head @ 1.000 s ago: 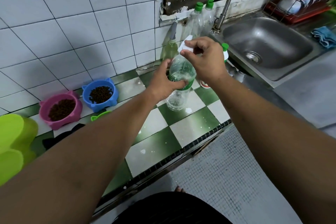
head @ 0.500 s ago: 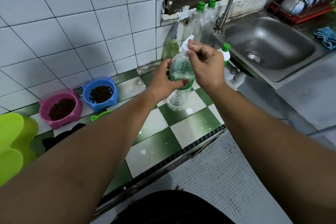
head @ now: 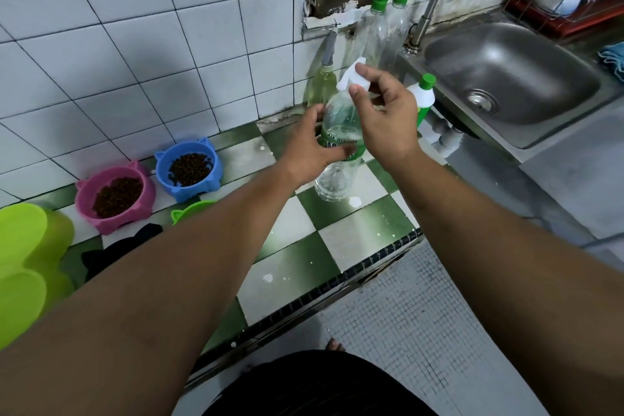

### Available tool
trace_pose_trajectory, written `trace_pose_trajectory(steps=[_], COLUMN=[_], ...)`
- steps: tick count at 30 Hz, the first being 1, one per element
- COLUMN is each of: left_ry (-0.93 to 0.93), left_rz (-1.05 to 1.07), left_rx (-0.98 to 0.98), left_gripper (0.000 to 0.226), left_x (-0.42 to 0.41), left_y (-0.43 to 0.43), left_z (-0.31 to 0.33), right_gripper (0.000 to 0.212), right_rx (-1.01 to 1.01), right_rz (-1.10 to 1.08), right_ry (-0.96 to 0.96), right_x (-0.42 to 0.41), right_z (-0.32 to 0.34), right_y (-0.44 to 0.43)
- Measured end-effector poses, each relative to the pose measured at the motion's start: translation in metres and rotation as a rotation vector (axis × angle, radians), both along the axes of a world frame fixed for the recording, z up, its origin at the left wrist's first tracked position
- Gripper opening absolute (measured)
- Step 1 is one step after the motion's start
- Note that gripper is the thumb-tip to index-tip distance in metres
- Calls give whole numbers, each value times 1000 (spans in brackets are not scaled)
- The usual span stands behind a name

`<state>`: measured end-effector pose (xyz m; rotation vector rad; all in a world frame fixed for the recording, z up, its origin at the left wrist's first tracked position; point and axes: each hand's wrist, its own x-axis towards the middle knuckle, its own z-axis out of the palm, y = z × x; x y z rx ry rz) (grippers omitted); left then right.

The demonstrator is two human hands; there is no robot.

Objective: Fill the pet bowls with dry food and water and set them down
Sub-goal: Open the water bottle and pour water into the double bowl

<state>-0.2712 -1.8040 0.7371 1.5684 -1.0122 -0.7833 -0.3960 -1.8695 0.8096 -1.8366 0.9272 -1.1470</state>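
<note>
A clear water bottle (head: 334, 179) with a green label stands upright on the green-and-white tiled counter (head: 304, 267). My left hand (head: 312, 149) wraps its middle. My right hand (head: 385, 115) pinches the white cap (head: 351, 78) at the bottle's top. To the left, against the wall, a blue cat-ear bowl (head: 189, 169) and a pink cat-ear bowl (head: 114, 196) each hold dry brown kibble. A green bowl (head: 189, 209) and a black bowl (head: 121, 246) lie mostly hidden under my left forearm.
Lime-green plastic containers (head: 23, 263) crowd the left edge. Several bottles with green caps (head: 388, 24) and a spray bottle (head: 324, 78) stand by the wall behind the water bottle. A steel sink (head: 506, 78) with a tap lies right; a dish rack (head: 567, 3) sits beyond it.
My right hand has turned on the cap, its fingers shifting from covering the top to pinching it from the side. The bottle and left hand stay in place.
</note>
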Motion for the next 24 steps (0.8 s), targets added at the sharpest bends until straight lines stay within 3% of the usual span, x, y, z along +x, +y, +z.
trace_pose_trajectory(steps=[6, 15, 19, 24], left_ry=[23, 3, -29, -44], left_rz=[14, -6, -53, 14], left_rx=[-7, -5, 16, 108], left_gripper=[92, 94, 100, 106], left_x=[-2, -2, -1, 7], left_y=[0, 4, 11, 38], left_z=[-2, 2, 0, 1], right_gripper=[18, 52, 61, 33], right_rx=[52, -25, -259, -494], right_rz=[-160, -243, -303, -231], right_ry=[-109, -51, 3, 38], right_x=[12, 14, 8, 17], right_z=[3, 6, 9, -1], right_y=[6, 7, 18, 51])
